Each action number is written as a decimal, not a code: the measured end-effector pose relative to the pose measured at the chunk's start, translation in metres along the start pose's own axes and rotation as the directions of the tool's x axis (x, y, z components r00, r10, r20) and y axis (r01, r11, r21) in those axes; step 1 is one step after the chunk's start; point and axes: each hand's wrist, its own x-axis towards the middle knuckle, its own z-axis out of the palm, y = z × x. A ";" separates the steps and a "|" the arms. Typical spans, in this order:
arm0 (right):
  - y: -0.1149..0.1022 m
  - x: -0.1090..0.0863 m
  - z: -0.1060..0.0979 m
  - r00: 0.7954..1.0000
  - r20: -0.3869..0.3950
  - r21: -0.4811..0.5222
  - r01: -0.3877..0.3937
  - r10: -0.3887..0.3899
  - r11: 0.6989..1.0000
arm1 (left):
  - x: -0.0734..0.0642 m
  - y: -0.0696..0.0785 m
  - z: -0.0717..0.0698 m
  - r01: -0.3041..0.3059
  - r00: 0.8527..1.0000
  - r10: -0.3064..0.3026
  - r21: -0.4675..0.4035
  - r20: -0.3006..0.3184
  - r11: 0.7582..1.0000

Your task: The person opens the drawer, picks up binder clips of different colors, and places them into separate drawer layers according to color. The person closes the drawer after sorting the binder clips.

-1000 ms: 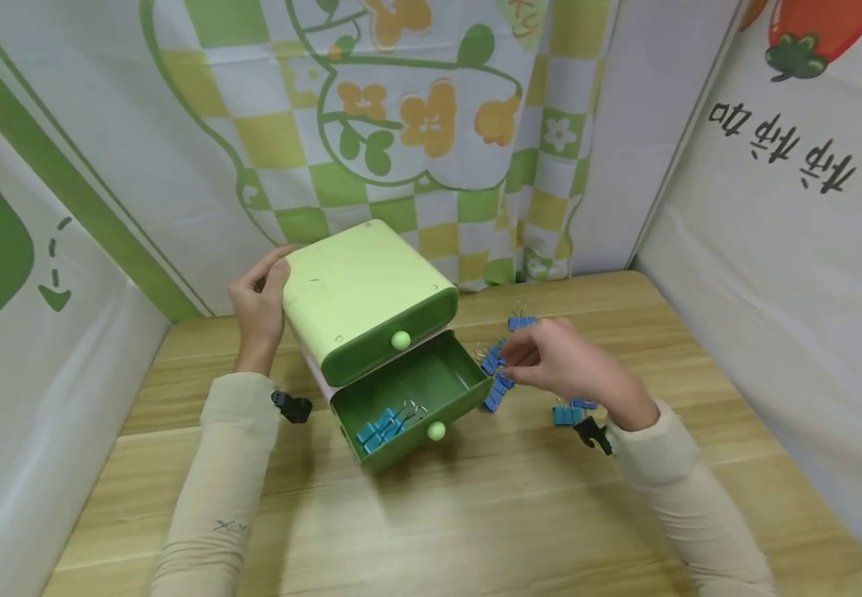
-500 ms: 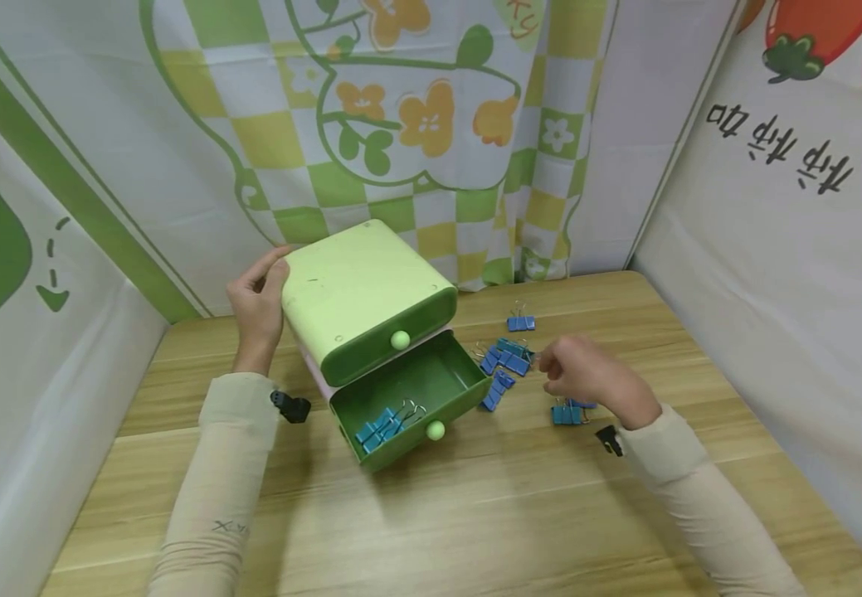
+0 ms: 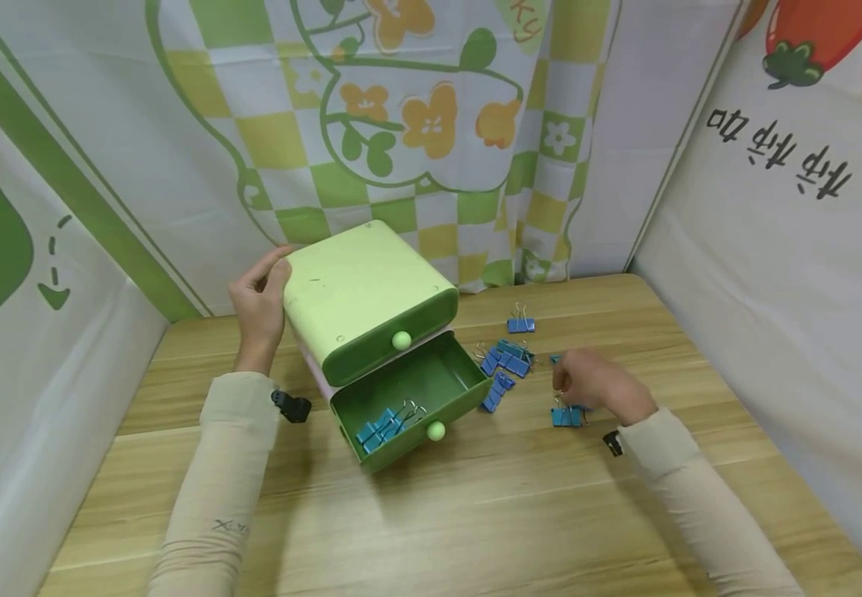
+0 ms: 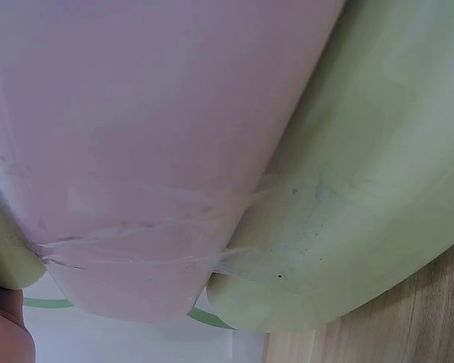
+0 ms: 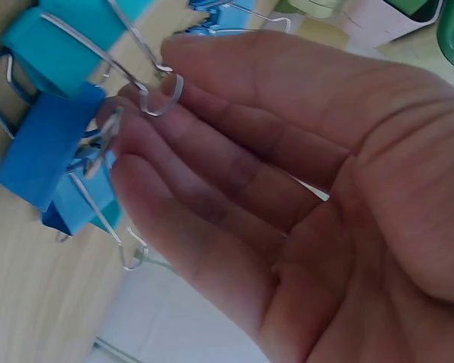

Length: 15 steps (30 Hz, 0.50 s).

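My left hand [image 3: 260, 311] grips the back left corner of a small light green and pink drawer cabinet [image 3: 363, 290]. The cabinet's lower drawer [image 3: 431, 369] is pulled out, and teal binder clips [image 3: 381, 429] lie inside near its left end. Over at the right, my right hand [image 3: 601, 383] reaches down to a group of clips on the table. In the right wrist view, its thumb and curled fingers pinch the wire handle of a teal binder clip [image 5: 64, 45]. A blue binder clip [image 5: 49, 144] lies right beside that one, close to the fingertips.
Several blue and teal binder clips [image 3: 514, 358] are scattered between the drawer and my right hand. One blue clip [image 3: 521, 325] stands farther back. The wooden table [image 3: 490, 514] meets a patterned curtain [image 3: 431, 199] behind the cabinet.
My right hand has moved right and slightly nearer, from the clips beside the drawer to the right-hand group. The left hand and cabinet stay in place.
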 end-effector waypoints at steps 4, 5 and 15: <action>0.004 0.003 0.003 1.000 0.007 0.026 -0.004 0.003 1.000 | 0.000 0.000 0.000 0.001 1.000 -0.001 0.008 -0.004 1.000; 0.004 0.003 0.003 1.000 0.006 0.032 -0.004 0.004 0.999 | 0.000 0.000 0.000 0.001 1.000 -0.001 0.007 -0.004 1.000; 0.007 0.006 0.000 0.998 0.045 0.090 0.047 -0.052 0.995 | 0.000 0.000 0.000 -0.008 1.000 0.008 -0.009 0.005 1.000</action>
